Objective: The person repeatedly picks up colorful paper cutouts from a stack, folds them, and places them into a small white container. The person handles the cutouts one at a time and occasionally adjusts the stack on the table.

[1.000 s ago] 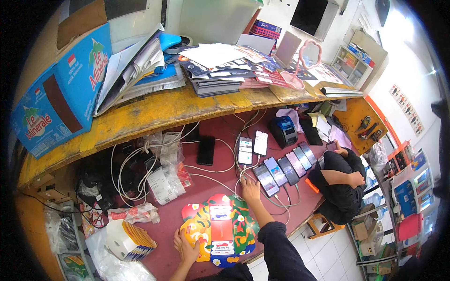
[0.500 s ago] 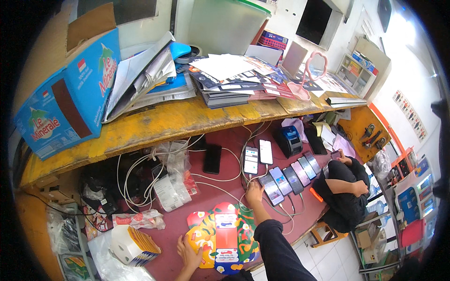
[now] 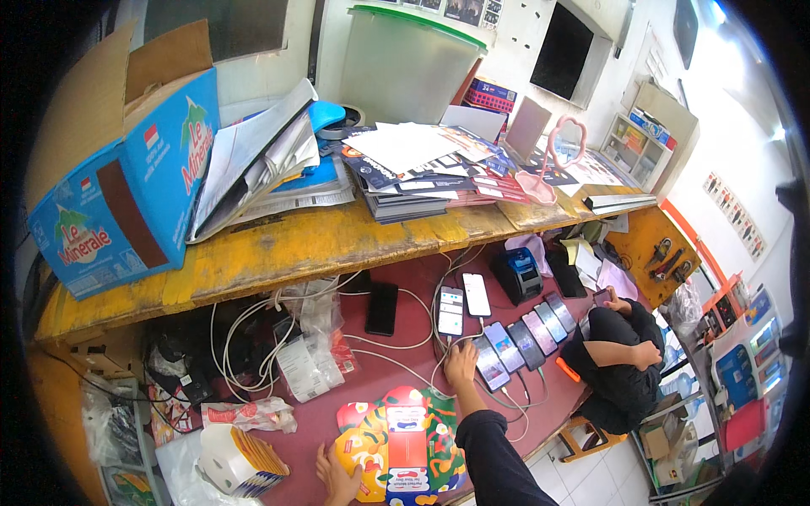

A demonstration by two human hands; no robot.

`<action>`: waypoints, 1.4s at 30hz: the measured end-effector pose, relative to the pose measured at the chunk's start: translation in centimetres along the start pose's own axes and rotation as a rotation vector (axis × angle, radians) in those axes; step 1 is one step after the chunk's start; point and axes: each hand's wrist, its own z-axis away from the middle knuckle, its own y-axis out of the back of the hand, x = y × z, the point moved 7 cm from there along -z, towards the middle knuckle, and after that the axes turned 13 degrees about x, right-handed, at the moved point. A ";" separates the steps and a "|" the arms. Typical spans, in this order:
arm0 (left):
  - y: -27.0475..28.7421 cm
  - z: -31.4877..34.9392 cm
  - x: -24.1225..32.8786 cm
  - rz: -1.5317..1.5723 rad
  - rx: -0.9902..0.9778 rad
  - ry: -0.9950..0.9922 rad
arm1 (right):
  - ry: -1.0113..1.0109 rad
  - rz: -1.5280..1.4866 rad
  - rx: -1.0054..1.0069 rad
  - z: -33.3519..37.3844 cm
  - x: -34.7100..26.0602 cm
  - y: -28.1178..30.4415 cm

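Observation:
A flat, unfolded cardboard box blank [image 3: 407,447], printed in yellow, red, green and blue, lies on the dark red tabletop in front of me. My left hand [image 3: 337,476] rests at its lower left edge, fingers spread. Past its far right corner, my right hand [image 3: 461,366] reaches forward, fingers extended and holding nothing I can see. It is beside a row of phones, nearest the leftmost phone [image 3: 490,364] and just below a phone with a lit screen [image 3: 450,310]. A white cable [image 3: 392,361] runs close by its fingers.
To the left stands a stack of nested cartons [image 3: 245,462] beside plastic wrapping. A yellow wooden shelf [image 3: 278,259] with papers and a blue carton [image 3: 126,185] overhangs the table. Coiled cables [image 3: 224,354] lie beneath. At right a co-worker [image 3: 620,354] in dark clothes holds a phone.
My right hand has drawn back slightly toward me from the phones. My left hand has shifted a little down and left along the box blank. The view has tilted slightly.

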 end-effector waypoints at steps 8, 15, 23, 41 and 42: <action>0.0 -0.1 0.2 -0.006 -0.024 0.013 | 0.142 -0.104 0.018 -2.5 0.3 -1.2; -0.8 0.0 -0.1 -0.093 0.001 -0.064 | 0.131 -0.248 -0.133 -5.1 0.6 -1.2; -0.7 -0.2 0.4 -0.148 -0.030 -0.002 | -0.268 -0.313 0.136 -5.6 3.2 0.8; -0.8 -0.6 0.8 -0.218 -0.050 0.002 | -0.167 0.006 0.204 -6.4 4.9 -2.7; -0.9 -0.6 0.8 -0.206 -0.043 0.001 | -0.198 0.011 0.107 -6.2 4.9 -2.9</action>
